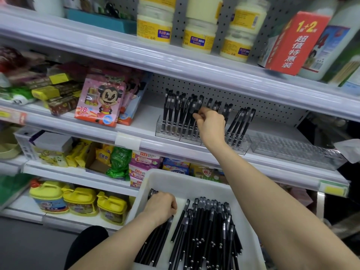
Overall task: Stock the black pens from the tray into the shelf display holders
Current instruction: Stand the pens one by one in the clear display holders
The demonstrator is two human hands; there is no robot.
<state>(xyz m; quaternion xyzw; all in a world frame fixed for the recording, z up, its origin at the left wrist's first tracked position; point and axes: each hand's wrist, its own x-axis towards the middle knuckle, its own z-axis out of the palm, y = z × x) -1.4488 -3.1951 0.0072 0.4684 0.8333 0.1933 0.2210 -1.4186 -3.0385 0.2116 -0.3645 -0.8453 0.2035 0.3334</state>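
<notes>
The right hand point(211, 123) is stretched up to the middle shelf point(128, 141) and pinches one black pen point(197, 107) between thumb and fingertips. This pen is slim and matte black with a clip on its cap. Its long axis is almost upright, the cap leaning a little to the right, over the clear display holders point(169, 131).

The left hand point(160, 206) is low in the white tray point(194, 184), with its fingers curled round a bundle of pens point(155, 238). The bundle runs from the tray's near edge toward its far left corner, and the pen ends point(152, 191) stick out past the knuckles.

Just right of this hand the loose pens point(210, 230) lie in a heap, mostly lengthwise from the near edge to the far edge. The standing pens point(175, 110) fill the left holders and lean to the right; a second group point(241, 123) stands right of the right wrist. An empty clear holder point(292, 151) sits at the right end of the shelf.

A pink box with a cartoon figure point(101, 100) stands at the left of the shelf, and white jars point(155, 26) stand on the shelf above.
</notes>
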